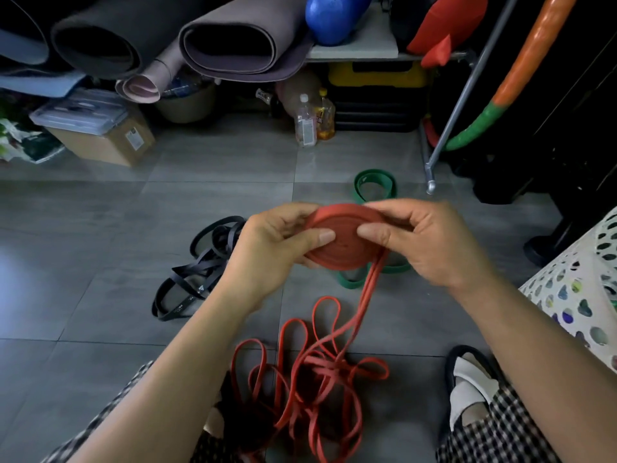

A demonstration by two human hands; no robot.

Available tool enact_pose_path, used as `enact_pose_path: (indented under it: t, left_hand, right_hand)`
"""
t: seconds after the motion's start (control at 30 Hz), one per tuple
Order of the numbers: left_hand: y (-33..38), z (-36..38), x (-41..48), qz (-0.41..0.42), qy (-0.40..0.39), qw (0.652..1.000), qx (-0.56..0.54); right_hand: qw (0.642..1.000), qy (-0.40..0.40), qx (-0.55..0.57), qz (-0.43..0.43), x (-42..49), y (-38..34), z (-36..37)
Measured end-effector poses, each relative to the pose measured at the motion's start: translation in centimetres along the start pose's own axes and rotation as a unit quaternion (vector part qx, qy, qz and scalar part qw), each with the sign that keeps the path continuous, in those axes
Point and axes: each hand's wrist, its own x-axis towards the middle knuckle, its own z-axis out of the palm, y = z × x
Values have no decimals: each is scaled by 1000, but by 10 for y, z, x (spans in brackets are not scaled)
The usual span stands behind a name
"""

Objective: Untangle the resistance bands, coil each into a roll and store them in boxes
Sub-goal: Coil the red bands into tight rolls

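Observation:
Both hands hold a flat red coil of resistance band (344,252) above the grey floor. My left hand (277,243) grips its left side with the thumb pressed on top. My right hand (424,242) grips the right side, thumb on the coil's face. Two red strands run down from the coil into a loose red tangle (310,379) on the floor between my knees. A black band pile (197,272) lies to the left. A green band (374,187) lies beyond the coil, partly hidden behind my hands.
A cardboard box (110,142) with a clear plastic container (80,110) on it stands at the far left. Rolled mats (240,41), bottles (305,123) and a metal rack leg (430,182) line the back. A white perforated basket (581,279) sits at the right.

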Motion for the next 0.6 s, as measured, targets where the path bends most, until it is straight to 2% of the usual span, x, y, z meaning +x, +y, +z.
enact_pose_path:
  t: [0.13,0.23,0.3,0.33,0.4,0.47,0.53,0.6]
  left_hand:
    - [6,7,-2,10,56,987,-151]
    - [5,9,-2,-13,68,973,-221]
    - [2,8,-2,-41,40,970,-238]
    - [2,6,-2,-49,23,976,-212]
    - [2,0,0,-19,-10,997,-75]
    - [2,-3,0,6,-31,999,26]
    - [2,-1,0,13,-11,1000,23]
    - [3,2,-1,21,27,999,-25]
  right_hand:
    - [984,52,170,28,4,-5,1]
    - [973,80,211,48,4,-3,9]
    - [976,79,197,49,5,-4,6]
    - [982,68,170,44,5,-6,2]
    - [997,38,62,19,5,-8,-5]
    - [999,4,-32,1,2,-8,-6]
    - [1000,-2,-10,-1,2,-9,-4]
    - [996,19,82,18,4,-8,-5]
